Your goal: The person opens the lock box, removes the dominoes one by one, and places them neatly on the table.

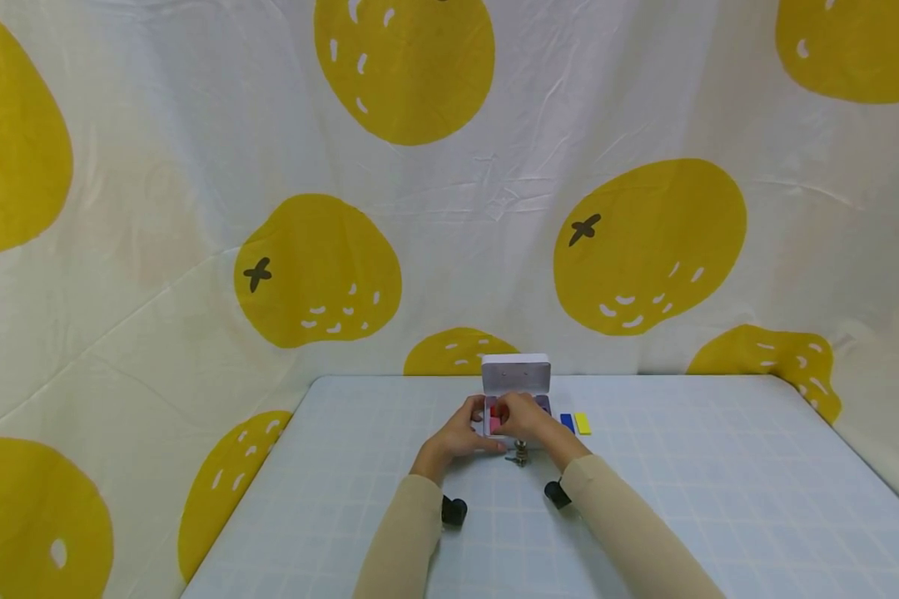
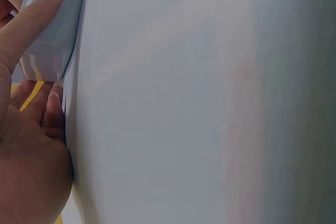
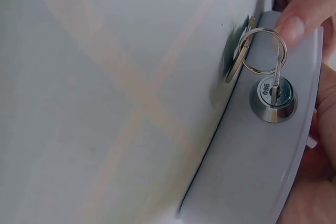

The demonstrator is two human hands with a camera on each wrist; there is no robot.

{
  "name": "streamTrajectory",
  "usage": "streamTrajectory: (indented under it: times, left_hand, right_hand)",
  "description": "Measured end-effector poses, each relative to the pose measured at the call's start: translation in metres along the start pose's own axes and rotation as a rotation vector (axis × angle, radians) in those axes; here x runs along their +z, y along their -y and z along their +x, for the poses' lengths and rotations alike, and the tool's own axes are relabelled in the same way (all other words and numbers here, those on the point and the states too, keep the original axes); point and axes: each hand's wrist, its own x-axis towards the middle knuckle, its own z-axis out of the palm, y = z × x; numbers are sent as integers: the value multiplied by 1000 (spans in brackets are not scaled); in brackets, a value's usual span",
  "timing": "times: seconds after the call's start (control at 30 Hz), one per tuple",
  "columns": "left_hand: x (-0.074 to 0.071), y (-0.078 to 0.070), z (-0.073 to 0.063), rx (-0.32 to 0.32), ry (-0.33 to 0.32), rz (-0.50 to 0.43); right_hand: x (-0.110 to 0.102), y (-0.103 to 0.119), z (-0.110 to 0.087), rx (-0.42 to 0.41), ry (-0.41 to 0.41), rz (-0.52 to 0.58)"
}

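Fingers (image 2: 54,109) of the left hand (image 1: 462,431) bend round one end of a white lockable metal box (image 3: 236,177), at lower centre of the head view, while the thumb (image 2: 32,20) lies along its front wall; this corner grasp presumably steadies the box against sliding. Above it the hinged lid (image 1: 516,378) stands raised, leaving the interior accessible from the front. Right hand (image 1: 521,415) reaches over the rim with fingers bent downward beside a pink block (image 1: 494,427) in the left part of the box; whether they pinch anything cannot be told. At upper right of the right wrist view, a key (image 3: 277,72) sits in the lock cylinder (image 3: 266,98), its ring (image 3: 256,70) carrying a second key (image 3: 238,62) that hangs by the front wall. Just right of the box, blue block (image 1: 567,423) and yellow block (image 1: 583,423) lie side by side, seemingly set within easy reach.
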Motion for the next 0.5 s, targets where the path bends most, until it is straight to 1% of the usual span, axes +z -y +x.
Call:
streamTrajectory:
  times: [0.2, 0.5]
  left_hand:
    - [1, 0, 0, -14, -4, 0]
    - [1, 0, 0, -9, -6, 7]
  right_hand:
    - [-1, -1, 1, -19, 2, 0]
    - [-1, -1, 0, -82, 1, -21]
